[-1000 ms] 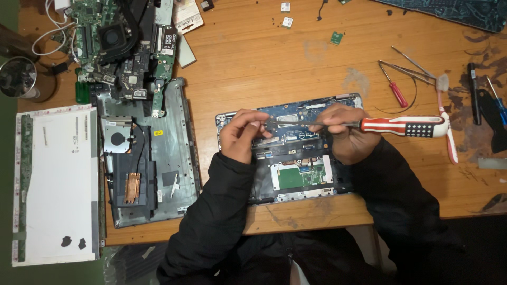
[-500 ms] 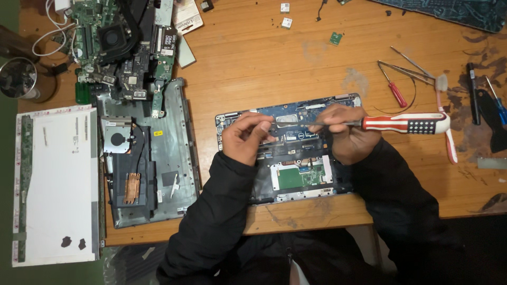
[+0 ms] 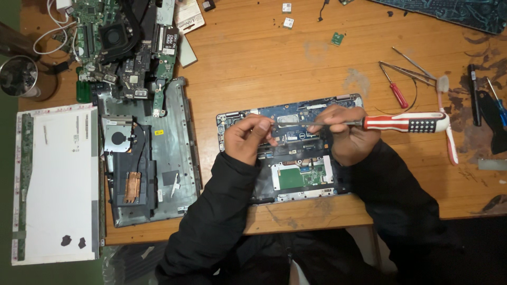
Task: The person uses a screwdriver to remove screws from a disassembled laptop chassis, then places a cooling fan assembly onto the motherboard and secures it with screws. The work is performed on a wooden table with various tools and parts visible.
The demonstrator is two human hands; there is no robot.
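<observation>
An opened laptop base [image 3: 296, 182] lies on the wooden table [image 3: 274, 63] in front of me, its blue circuit board and green touchpad board exposed. My right hand [image 3: 346, 134] grips a screwdriver [image 3: 406, 123] with a red-and-white handle, held flat with the shaft pointing left over the board. My left hand [image 3: 248, 138] pinches near the shaft's tip, fingers closed over the upper middle of the base. What the fingertips hold is too small to tell.
A second stripped laptop chassis [image 3: 153, 158] with fan and copper heat pipe lies to the left, a loose motherboard [image 3: 121, 42] above it, a white display panel [image 3: 55, 182] at far left. A small red screwdriver [image 3: 393, 87], tweezers [image 3: 417, 63], a toothbrush [image 3: 449, 132] and dark tools lie at right.
</observation>
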